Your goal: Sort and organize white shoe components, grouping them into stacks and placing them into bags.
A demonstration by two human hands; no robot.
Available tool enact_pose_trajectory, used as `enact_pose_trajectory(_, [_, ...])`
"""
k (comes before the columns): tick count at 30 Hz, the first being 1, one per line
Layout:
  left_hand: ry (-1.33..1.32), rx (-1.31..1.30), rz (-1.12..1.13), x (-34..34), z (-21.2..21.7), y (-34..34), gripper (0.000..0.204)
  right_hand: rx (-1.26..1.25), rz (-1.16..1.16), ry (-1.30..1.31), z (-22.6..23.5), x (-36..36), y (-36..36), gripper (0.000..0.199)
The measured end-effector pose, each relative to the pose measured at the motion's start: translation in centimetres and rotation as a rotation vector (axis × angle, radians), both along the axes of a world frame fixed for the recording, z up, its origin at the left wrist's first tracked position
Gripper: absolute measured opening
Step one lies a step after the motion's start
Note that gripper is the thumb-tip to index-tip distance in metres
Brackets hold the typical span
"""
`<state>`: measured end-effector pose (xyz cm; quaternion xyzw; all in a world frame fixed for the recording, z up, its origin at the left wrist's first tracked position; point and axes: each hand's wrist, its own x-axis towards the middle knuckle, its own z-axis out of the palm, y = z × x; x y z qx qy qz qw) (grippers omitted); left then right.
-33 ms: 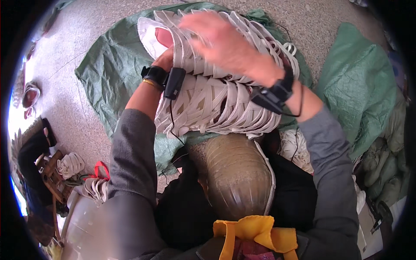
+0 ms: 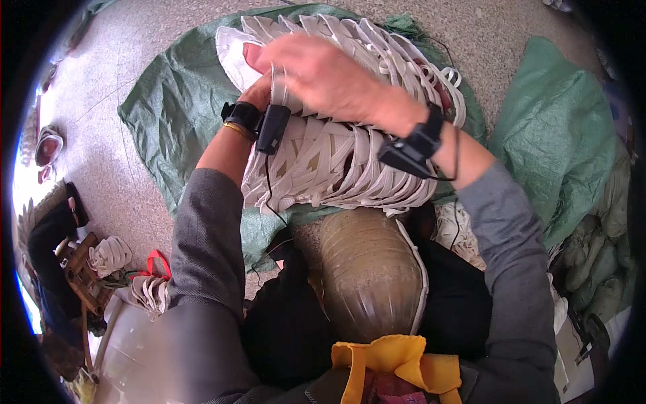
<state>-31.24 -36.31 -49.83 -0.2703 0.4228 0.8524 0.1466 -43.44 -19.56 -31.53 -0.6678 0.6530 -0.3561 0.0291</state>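
A long row of white woven strap pieces (image 2: 336, 161) lies stacked on a green sack cloth (image 2: 168, 114) on the floor. My right hand (image 2: 323, 74) lies palm down on the far end of the row, and a white strip passes between its thumb and fingers. My left hand (image 2: 259, 91) is tucked against the left side of the row. It is mostly hidden under the right hand. Both wrists wear black strapped devices, with a thin cable hanging from the left one. A brown tape-wrapped form (image 2: 370, 276) with a white piece around its edge rests on my lap.
A second green sack (image 2: 558, 135) lies bunched at the right. More white woven pieces (image 2: 111, 256) and a red strap (image 2: 156, 264) sit at the lower left beside a wooden frame (image 2: 77, 269). A yellow cloth (image 2: 397, 360) is at my waist. The floor is speckled stone.
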Motion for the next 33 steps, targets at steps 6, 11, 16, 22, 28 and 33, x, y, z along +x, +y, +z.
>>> enact_pose_trajectory(6, [-0.118,-0.509,-0.003,-0.8,6.6,2.9,0.019,0.051,0.019,-0.094,-3.0,0.8,-0.6,0.01])
enact_pose_trajectory(11, [0.096,-0.48,0.121,3.0,11.2,0.7,0.005,0.085,-0.036,0.009,-2.4,1.4,-1.6,0.012])
enact_pose_trajectory(16, [0.145,-0.449,0.378,6.9,16.1,-1.0,0.015,0.112,-0.05,0.139,-3.1,2.2,-2.4,0.008])
enact_pose_trajectory(22, [0.236,-0.51,0.401,9.7,18.2,-2.5,0.013,0.208,0.021,0.118,-3.0,2.4,-3.7,0.009])
enact_pose_trajectory(28, [0.033,-0.831,0.255,14.0,16.2,-2.7,0.011,0.271,-0.118,-0.167,-2.8,2.5,-3.6,0.015])
enact_pose_trajectory(33, [-0.067,-1.253,-0.118,20.0,9.7,-1.0,0.026,0.338,-0.169,-0.171,-2.4,3.1,-4.5,0.021])
